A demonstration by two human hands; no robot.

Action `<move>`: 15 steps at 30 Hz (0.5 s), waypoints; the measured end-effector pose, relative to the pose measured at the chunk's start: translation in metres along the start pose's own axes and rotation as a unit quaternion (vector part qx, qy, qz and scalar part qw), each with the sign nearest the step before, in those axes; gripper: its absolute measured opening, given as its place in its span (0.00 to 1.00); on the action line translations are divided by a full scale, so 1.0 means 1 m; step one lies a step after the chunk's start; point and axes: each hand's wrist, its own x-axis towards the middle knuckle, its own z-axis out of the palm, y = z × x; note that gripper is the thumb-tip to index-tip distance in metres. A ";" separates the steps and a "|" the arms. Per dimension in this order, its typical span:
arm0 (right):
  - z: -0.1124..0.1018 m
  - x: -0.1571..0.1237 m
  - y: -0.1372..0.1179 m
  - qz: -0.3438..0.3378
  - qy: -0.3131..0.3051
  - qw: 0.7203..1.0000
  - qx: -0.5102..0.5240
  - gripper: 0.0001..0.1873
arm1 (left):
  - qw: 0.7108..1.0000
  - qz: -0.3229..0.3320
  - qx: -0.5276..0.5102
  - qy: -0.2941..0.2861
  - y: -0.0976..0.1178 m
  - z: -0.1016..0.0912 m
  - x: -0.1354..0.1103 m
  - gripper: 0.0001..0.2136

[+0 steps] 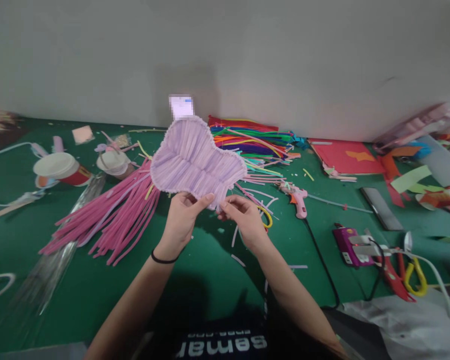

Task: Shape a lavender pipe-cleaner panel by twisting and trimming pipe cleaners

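Note:
A lilac wing-shaped piece made of pipe cleaners (198,162), with a fuzzy rim and pale and darker stripes, is held up above the green table. Gripping its lower edge is my left hand (185,215), thumb on the front and the other fingers behind. My right hand (245,217) pinches at the lower right corner, where a thin strand seems to show near the fingertips. Whether those fingers hold the strand or the edge is hard to see. Behind my right hand, yellow-handled scissors (267,218) are partly hidden.
Pink pipe cleaners (112,215) fan out at left beside paper cups (62,167). Multicoloured pipe cleaners (255,142) lie along the wall. To the right are a pink glue gun (298,200) with its cord, a phone (381,207), a purple power strip (352,245) and red pliers (395,280).

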 end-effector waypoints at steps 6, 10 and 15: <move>-0.003 0.000 0.000 -0.005 0.007 1.000 -0.025 0.10 | 1.000 -0.001 -0.007 0.019 0.001 0.001 -0.001 0.12; -0.003 0.000 0.000 -0.002 -0.007 0.999 -0.049 0.10 | 1.000 0.006 -0.005 0.023 0.000 0.001 -0.002 0.11; -0.002 -0.002 0.000 0.000 -0.005 0.999 -0.054 0.10 | 1.000 0.011 -0.009 0.011 -0.001 0.000 -0.001 0.12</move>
